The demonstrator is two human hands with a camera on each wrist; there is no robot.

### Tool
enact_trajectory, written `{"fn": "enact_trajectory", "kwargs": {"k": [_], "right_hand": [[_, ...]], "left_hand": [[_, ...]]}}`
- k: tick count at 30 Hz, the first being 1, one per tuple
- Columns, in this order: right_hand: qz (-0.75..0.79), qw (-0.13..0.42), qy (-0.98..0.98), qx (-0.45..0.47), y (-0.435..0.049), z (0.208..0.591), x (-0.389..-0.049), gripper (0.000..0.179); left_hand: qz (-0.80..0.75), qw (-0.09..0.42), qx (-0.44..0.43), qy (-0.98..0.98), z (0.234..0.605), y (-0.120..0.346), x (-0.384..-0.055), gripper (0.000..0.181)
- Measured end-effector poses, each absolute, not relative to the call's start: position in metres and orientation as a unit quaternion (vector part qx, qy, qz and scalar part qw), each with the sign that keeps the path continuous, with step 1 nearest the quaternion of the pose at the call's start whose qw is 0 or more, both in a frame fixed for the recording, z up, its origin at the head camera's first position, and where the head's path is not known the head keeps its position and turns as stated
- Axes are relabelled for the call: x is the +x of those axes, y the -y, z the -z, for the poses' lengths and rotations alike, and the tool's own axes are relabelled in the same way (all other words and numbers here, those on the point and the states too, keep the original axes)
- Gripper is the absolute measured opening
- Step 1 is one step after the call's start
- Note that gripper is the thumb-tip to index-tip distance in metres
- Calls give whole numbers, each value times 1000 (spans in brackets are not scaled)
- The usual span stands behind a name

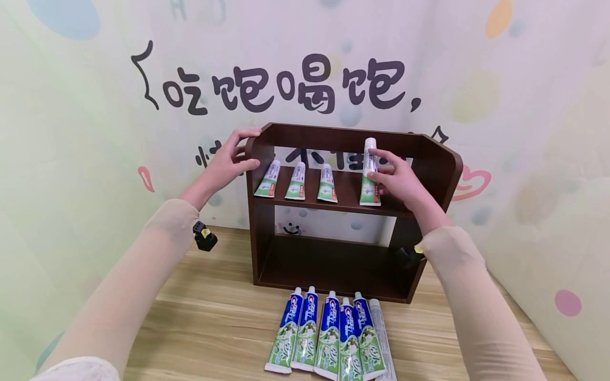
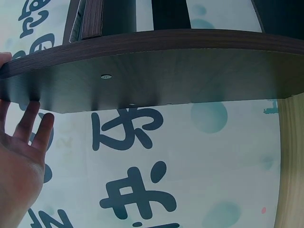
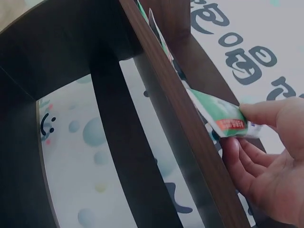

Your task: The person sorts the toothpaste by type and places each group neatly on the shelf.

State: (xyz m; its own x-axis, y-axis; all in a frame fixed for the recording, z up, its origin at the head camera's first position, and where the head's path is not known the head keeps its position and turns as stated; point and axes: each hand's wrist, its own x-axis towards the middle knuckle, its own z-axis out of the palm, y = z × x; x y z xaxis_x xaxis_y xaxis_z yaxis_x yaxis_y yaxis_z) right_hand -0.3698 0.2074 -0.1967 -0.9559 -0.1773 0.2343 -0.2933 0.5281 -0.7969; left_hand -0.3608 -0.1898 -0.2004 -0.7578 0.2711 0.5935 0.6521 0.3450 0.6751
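A small dark-brown two-tier shelf [image 1: 329, 132] stands on the table. My left hand [image 1: 229, 164] grips the edge of its left side panel, the thumb at the front and a finger over the upper corner; in the left wrist view several fingers [image 2: 29, 123] show beside the panel. With thumb and fingers, my right hand [image 1: 397, 177] pinches a green-and-white toothpaste tube [image 1: 369, 185], cap up, at the right of the upper tier. The right wrist view shows that tube [image 3: 218, 111] at the board's front edge. Three similar tubes [image 1: 296, 182] lean in a row to the left.
Several blue-and-green toothpaste tubes [image 1: 329, 328] lie on the wooden table [image 1: 205, 317] before the shelf, caps toward it. A paler tube [image 1: 381, 338] lies at their right, partly covered. Behind the shelf hangs a printed backdrop [image 1: 286, 32] with large black characters.
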Motion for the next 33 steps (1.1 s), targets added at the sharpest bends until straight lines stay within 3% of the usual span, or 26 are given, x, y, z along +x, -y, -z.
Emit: {"fn": "enact_trajectory", "kwargs": {"k": [9, 19, 33], "right_hand": [[-464, -14, 870, 168, -218, 193, -375, 78], [-396, -51, 899, 181, -221, 188, -379, 85], [-361, -83, 911, 180, -226, 194, -388, 63]], "left_hand": [[492, 193, -286, 799, 200, 190, -359, 57], [488, 194, -289, 801, 200, 190, -360, 57], [491, 189, -290, 799, 198, 189, -358, 58]]}}
